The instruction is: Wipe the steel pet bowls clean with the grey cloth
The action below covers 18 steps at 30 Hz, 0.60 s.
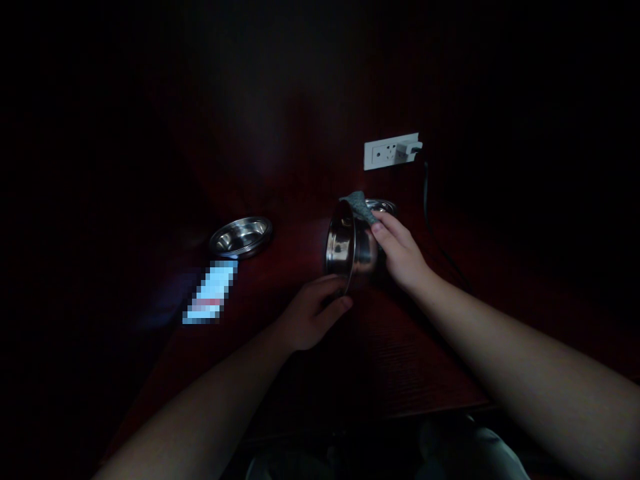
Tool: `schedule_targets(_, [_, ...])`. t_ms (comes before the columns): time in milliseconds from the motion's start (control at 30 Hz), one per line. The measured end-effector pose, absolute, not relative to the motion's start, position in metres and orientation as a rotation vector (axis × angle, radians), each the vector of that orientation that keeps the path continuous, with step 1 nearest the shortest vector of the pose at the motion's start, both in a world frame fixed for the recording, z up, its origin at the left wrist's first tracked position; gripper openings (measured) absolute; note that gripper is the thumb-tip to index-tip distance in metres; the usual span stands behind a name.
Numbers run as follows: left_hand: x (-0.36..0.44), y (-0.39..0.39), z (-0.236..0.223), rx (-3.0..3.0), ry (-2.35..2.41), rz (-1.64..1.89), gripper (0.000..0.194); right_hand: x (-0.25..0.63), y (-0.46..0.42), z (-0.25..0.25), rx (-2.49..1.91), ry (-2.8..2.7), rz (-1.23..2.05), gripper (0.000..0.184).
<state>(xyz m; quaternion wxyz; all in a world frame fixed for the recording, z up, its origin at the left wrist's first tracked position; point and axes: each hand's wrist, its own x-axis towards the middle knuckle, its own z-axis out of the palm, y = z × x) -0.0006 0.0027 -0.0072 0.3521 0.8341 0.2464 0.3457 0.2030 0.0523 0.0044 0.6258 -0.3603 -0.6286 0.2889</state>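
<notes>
A steel bowl (349, 245) is tipped on its side over a dark red table (400, 347), its opening facing left. My left hand (313, 313) grips the bowl's lower rim, fingers curled round it. My right hand (400, 252) presses a grey cloth (359, 203) against the bowl's outer wall and top edge, fingers closed on the cloth. The scene is very dim.
A second steel bowl (241, 236) sits upright on the table to the left. Part of a third (383, 205) shows behind the cloth. A lit, blurred phone screen (211, 292) lies near the left bowl. On the wall behind is a white socket (391, 152) with a plug and cable.
</notes>
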Motion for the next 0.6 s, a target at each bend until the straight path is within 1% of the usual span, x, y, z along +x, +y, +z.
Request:
schedule_targets(333, [-0.0004, 0.0022, -0.0057, 2.148, 0.635, 0.884, 0.032, 0.2033, 0.0515, 0.0050, -0.830, -1.438, 0.672, 0.041])
schedule_targets(600, [-0.0002, 0.0022, -0.0061, 2.158, 0.667, 0.889, 0.029, 0.2029, 0.0505, 0.0051, -0.806, -1.464, 0.656, 0.043])
